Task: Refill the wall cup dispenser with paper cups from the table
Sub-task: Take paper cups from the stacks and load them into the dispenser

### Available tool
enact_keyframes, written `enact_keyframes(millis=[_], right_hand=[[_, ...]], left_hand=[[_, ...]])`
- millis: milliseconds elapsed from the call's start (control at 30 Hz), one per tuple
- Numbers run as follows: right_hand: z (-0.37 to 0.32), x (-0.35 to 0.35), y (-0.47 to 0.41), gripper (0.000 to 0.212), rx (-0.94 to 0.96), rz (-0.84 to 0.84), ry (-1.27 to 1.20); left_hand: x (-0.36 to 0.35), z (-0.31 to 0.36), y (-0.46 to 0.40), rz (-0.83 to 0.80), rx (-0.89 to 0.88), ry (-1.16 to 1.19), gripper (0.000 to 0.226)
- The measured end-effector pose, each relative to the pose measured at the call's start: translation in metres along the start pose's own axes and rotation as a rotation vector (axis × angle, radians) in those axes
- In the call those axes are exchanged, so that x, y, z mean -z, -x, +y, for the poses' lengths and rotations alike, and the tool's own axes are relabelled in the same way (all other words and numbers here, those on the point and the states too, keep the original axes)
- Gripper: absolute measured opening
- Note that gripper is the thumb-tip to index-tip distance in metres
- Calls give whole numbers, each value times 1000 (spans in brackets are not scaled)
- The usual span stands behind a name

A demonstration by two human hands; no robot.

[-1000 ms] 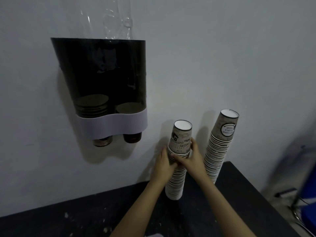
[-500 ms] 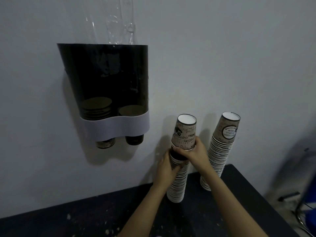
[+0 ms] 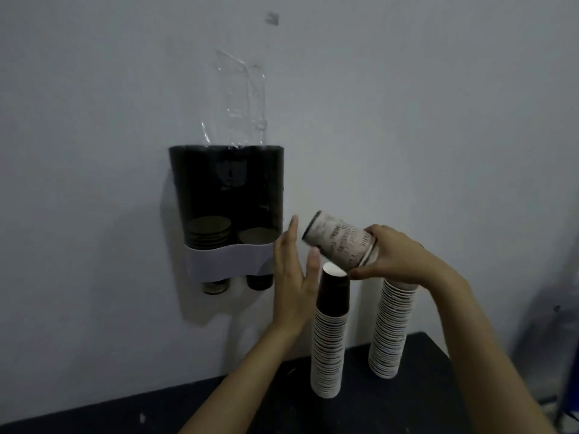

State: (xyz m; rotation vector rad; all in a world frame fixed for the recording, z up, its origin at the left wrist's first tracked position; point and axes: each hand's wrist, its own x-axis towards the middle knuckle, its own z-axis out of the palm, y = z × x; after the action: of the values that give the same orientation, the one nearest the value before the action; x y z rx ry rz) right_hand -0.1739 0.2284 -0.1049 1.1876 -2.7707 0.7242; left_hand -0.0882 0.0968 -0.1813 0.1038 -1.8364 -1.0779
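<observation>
A pale grey wall [image 3: 407, 104] fills most of the view, with a dark table [image 3: 391, 402] butted against it below. The wall cup dispenser [image 3: 227, 195] hangs left of centre, its dark twin tubes holding a few cups low down behind a white band, with clear tape above it. Two tall stacks of paper cups stand on the table: the near stack [image 3: 329, 336] and the far stack [image 3: 390, 327], whose top is hidden behind the right hand [image 3: 398, 253]. That hand grips a tilted paper cup [image 3: 340, 242] above the near stack. The left hand [image 3: 293, 277] is spread flat, fingers straight, holding nothing. At the far right a blurred blue object is cut off.
</observation>
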Motion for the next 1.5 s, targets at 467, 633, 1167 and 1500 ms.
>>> enact_keyframes(millis=[467,633,1167,1500], right_hand=[[-192,75,-45,73,364,511,-711],[-239,46,-94,71,359,369,-422],[-230,-9,-114,50,410,149,139],[-108,-40,-44,8,339,850,-864]], left_hand=[[124,7,-13,-70,-64,-1066,50],[142,-10,-7,-393,11,-1202,55],[146,-39,0,-218,-234,-1212,20],[85,-92,44,-462,-208,-937,27]])
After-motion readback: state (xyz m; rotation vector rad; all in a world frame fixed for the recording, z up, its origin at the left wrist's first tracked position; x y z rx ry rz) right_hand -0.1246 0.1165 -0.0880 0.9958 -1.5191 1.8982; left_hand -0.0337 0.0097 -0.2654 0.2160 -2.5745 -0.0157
